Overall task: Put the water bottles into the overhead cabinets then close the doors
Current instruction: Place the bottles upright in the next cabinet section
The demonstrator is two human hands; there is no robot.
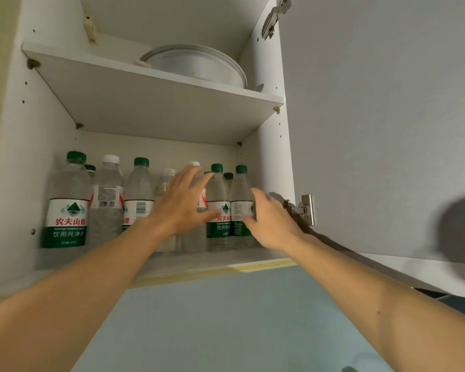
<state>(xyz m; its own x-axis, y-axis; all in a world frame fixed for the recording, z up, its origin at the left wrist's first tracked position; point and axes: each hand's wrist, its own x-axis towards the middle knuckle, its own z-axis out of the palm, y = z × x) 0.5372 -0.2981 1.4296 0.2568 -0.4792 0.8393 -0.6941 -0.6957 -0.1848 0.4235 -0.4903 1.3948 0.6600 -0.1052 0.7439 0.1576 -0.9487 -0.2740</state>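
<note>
Head view: water bottles (151,205) are lined up mid-frame in the cabinet (156,103); left hand (181,202) is spread wide, right hand (269,224) is wrapped around the rightmost bottle (240,200).

Both bare arms reaching up and forward, left hand (181,204) spreading its fingers wide, right hand (270,224) curling its fingers sideways.
</note>
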